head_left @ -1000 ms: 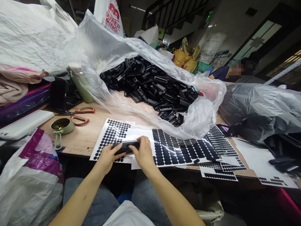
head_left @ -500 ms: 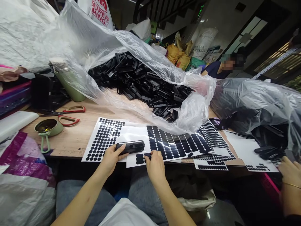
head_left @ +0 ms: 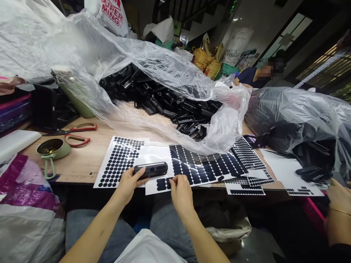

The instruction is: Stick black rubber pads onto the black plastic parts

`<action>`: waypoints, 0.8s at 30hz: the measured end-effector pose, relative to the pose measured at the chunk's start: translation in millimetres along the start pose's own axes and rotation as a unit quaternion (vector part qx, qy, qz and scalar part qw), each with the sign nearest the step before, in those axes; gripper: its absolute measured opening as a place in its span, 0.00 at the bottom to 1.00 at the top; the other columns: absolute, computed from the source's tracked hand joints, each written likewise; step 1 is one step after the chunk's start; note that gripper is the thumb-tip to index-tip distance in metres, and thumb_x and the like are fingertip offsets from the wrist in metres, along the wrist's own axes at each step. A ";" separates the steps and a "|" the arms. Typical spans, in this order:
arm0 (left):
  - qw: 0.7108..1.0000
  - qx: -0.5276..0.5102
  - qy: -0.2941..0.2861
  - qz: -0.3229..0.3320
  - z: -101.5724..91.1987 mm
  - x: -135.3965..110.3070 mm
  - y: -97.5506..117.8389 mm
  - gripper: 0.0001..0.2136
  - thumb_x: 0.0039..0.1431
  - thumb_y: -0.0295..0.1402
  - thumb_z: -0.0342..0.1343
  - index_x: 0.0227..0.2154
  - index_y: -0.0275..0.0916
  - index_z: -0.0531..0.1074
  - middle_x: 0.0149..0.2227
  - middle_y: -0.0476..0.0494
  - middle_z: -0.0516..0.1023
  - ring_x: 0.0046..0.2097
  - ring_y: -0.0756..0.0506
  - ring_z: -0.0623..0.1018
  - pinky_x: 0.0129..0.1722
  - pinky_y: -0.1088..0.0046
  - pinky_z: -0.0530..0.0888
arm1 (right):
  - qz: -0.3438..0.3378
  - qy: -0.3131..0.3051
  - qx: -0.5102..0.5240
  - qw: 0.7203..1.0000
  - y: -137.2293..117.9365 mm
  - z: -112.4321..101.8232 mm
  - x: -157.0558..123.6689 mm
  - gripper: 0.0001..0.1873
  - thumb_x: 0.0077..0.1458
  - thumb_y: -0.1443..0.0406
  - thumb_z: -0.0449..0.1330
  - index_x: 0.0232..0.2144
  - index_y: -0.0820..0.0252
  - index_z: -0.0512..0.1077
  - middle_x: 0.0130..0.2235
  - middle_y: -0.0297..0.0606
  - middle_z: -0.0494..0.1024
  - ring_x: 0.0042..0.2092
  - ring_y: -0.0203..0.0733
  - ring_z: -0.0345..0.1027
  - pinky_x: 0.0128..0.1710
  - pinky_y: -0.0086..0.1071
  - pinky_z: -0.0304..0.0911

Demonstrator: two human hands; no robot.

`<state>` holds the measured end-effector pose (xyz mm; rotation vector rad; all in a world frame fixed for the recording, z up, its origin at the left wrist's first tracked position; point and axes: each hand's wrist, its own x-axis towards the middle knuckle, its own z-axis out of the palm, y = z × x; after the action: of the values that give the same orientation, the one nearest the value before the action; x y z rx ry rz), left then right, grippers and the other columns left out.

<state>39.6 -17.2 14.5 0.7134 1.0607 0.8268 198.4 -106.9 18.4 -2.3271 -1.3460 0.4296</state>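
One end of the black part (head_left: 153,169) sits in my left hand (head_left: 128,185), which is closed on it with thumb on top and fingers beneath; the rest juts out toward three o'clock, over the white sheet (head_left: 160,155). My right hand (head_left: 181,191) is at the part's four o'clock, fingers curled over the sheet's lower row of black patches (head_left: 161,184). I cannot tell whether they pinch one. At one o'clock from the part lies the heap of black pieces (head_left: 178,113).
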 end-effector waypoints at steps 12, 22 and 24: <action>1.000 -0.002 0.006 -0.006 -0.2 -2.2 1.4 0.13 0.46 0.37 0.63 0.33 0.34 0.74 0.41 0.40 0.77 0.43 0.43 0.76 0.44 0.63 0.76 | 0.014 0.030 -0.006 0.999 -0.9 10.3 -0.1 0.06 0.52 0.67 0.56 0.35 0.61 0.67 0.37 0.45 0.70 0.41 0.50 0.67 0.38 0.38 0.62; 1.000 0.003 0.010 -0.009 -0.1 -2.2 1.3 0.14 0.47 0.37 0.62 0.34 0.34 0.74 0.43 0.39 0.77 0.44 0.42 0.76 0.45 0.62 0.75 | -0.001 -0.035 0.219 0.975 -1.9 -16.0 1.6 0.08 0.52 0.62 0.54 0.24 0.58 0.66 0.29 0.36 0.70 0.29 0.38 0.64 0.32 0.31 0.59; 1.000 0.008 0.012 -0.015 0.0 -2.5 2.0 0.13 0.47 0.37 0.62 0.34 0.34 0.74 0.43 0.39 0.76 0.45 0.42 0.76 0.45 0.62 0.75 | -0.001 -0.055 0.281 0.958 -3.0 -21.8 12.6 0.09 0.51 0.60 0.55 0.25 0.59 0.67 0.30 0.36 0.71 0.30 0.37 0.63 0.33 0.31 0.59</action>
<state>38.4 -18.3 17.3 0.7013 1.0981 0.8038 212.3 -98.9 38.1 -1.8496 -1.0905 0.8314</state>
